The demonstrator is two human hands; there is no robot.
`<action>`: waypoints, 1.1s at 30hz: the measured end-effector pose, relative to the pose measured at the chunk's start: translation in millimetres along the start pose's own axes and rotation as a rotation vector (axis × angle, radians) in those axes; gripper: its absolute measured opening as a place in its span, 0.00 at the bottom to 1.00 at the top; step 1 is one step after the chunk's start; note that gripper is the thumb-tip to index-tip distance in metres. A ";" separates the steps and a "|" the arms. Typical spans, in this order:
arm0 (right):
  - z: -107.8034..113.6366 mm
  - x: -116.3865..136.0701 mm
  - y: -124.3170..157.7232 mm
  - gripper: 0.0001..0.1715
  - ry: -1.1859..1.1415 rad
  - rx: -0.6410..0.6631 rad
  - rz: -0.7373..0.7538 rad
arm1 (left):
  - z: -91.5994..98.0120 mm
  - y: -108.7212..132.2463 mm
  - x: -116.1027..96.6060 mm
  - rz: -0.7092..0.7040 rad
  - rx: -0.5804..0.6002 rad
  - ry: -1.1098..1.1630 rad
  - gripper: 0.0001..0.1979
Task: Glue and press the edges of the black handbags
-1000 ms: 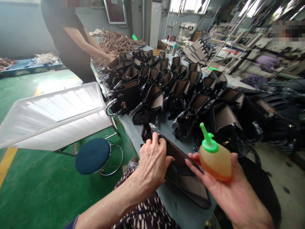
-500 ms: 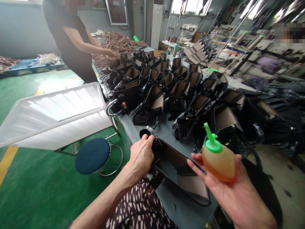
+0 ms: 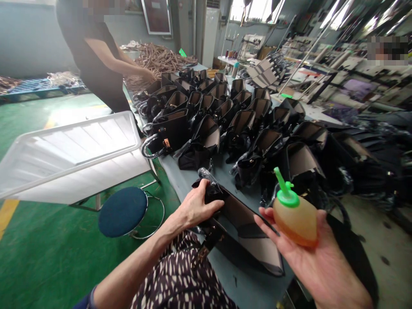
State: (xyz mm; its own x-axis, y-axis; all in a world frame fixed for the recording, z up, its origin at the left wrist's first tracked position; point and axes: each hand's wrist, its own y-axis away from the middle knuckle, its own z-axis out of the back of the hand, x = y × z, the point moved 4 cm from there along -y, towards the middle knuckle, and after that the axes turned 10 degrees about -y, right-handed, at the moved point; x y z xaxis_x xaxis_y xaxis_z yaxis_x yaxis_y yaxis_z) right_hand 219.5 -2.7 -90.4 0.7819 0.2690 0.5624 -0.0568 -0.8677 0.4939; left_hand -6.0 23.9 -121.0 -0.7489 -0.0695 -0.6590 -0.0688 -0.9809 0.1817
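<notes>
My left hand had just spread, seemingly loosening on the black bag, while my right hand cradled the green-capped bottle.

Windows glow bright at the back; a framed board hangs on the grey wall left of a tall pale cabinet, and light glares off the green floor, where a round blue stool stands

The open, tan-lined black bag lies near the green-capped bottle.
</notes>
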 end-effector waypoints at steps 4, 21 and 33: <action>0.4 0.5 0.7 0.24 0.013 0.001 0.019 | 4.7 -8.1 -2.1 0.114 0.029 -0.263 0.35; -0.7 0.8 1.5 0.25 0.026 -0.031 0.031 | -12.8 -24.9 -4.7 0.077 0.020 -0.347 0.14; 1.5 3.7 4.2 0.26 0.026 -0.066 0.044 | -25.1 -40.5 18.7 -0.172 0.245 0.335 0.12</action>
State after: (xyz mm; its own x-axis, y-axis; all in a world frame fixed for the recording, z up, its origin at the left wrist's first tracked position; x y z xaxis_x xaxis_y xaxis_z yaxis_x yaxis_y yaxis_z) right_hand 223.2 -6.0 -87.2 0.7617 0.2429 0.6007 -0.1321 -0.8494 0.5110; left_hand -0.8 57.8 -159.0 -0.4612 -0.0039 -0.8873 -0.3581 -0.9141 0.1901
